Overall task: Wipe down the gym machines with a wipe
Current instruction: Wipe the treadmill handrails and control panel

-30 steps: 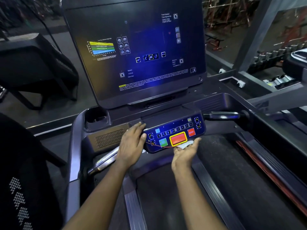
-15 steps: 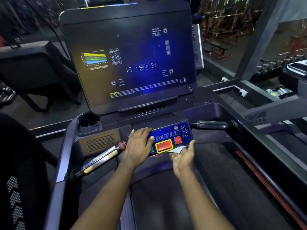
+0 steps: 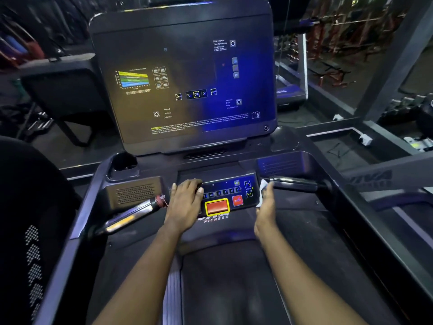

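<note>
Since the white wipe (image 3: 263,186) is thin, limp and light, the right hand (image 3: 266,212) presses it with straight fingers against the control panel (image 3: 225,192) right edge; left hand (image 3: 185,202) lies flat on the panel, empty.

This is a gym. A treadmill (image 3: 234,165) fills the view, with a large lit screen (image 3: 182,78), a red STOP button (image 3: 237,200), the word FITNESS (image 3: 216,221) and a dark belt (image 3: 229,289). Another machine (image 3: 65,90) stands at the left, and red metal frames (image 3: 339,31) line the dim back.
</note>
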A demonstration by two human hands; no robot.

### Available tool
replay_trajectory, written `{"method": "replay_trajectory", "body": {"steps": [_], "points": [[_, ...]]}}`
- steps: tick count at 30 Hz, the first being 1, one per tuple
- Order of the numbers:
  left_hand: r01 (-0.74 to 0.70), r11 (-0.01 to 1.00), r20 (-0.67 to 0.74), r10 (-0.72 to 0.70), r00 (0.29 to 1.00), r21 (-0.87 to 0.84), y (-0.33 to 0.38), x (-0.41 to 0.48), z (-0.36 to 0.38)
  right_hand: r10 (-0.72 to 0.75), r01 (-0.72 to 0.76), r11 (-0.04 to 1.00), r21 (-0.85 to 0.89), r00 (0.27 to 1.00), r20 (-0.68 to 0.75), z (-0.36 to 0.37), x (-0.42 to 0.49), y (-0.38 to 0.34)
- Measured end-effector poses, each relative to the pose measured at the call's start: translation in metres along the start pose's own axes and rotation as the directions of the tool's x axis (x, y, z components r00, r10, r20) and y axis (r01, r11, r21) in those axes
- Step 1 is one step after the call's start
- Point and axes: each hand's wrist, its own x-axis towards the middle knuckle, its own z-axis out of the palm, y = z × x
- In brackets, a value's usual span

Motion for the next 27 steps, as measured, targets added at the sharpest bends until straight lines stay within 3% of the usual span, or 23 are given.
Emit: {"method": "replay_trajectory", "body": {"steps": [3,6,9,11,14,18,21,27], "points": [[0.021,0.998,0.01,-0.021,1.0,-0.051,0.004,-0.002,-0.001,-0.042,0.024,0.953,-0.303,0.998,-0.051,-0.006,0.013,0.011],[0.078,0.991,0.04,-0.074,0.996,-0.11,0.009,-0.004,-0.004,-0.204,0.134,0.802,-0.582,0.977,-0.057,-0.018,0.01,0.006],[0.14,0.939,0.019,-0.142,0.99,-0.313,0.01,-0.012,-0.01,-0.376,0.241,0.682,-0.691,0.925,-0.049,-0.021,0.002,-0.016],[0.133,0.892,-0.099,-0.193,0.976,-0.431,0.01,-0.021,-0.014,-0.435,0.348,0.623,-0.701,0.898,0.059,-0.01,-0.01,-0.034],[0.117,0.863,-0.225,-0.255,0.94,-0.492,0.008,-0.033,-0.021,-0.277,0.483,0.614,-0.624,0.872,0.403,0.019,-0.027,-0.044],[0.15,0.765,-0.123,-0.287,0.95,-0.626,0.005,-0.049,-0.039,-0.061,0.55,0.63,-0.548,0.739,0.671,0.058,-0.042,-0.033],[0.203,0.756,-0.039,-0.289,0.957,-0.623,0.005,-0.059,-0.05,-0.015,0.568,0.638,-0.519,0.683,0.73,0.077,-0.047,-0.02],[0.288,0.882,-0.095,-0.344,0.934,-0.372,-0.017,-0.078,-0.061,0.076,0.59,0.597,-0.543,0.632,0.771,0.107,-0.055,0.006]]}}
